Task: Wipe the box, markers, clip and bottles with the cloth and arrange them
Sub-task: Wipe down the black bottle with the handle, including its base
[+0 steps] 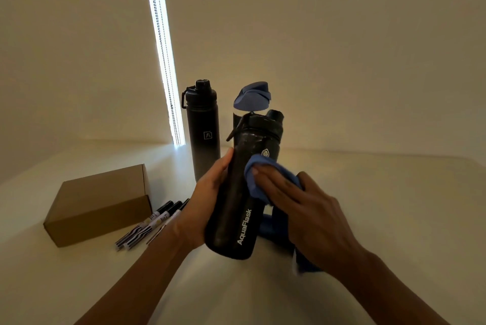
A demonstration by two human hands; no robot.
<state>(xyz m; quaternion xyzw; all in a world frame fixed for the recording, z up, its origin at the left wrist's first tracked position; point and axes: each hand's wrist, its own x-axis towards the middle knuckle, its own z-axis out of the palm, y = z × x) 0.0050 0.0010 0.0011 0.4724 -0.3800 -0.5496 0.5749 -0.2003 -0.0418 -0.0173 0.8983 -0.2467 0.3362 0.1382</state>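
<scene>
Right now my left hand (pixel 210 193) wraps the black AquaFlask metal bottle (pixel 244 206), tilted and held above the pale desk (pixel 368 193) at frame centre. My right hand (pixel 302 206) lies flat-fingered, pressing the blue cloth (pixel 256 175) on its side. Risk: hard rubbing against a one-hand grip could slip the bottle. Its cap sits close to the blue-lidded bottle (pixel 252 98) behind and could tip it. The tall black flask (pixel 202 135) stands just left. The brown cardboard box (pixel 97 206) and markers (pixel 152 222) lie lower left. Clip not seen.
</scene>
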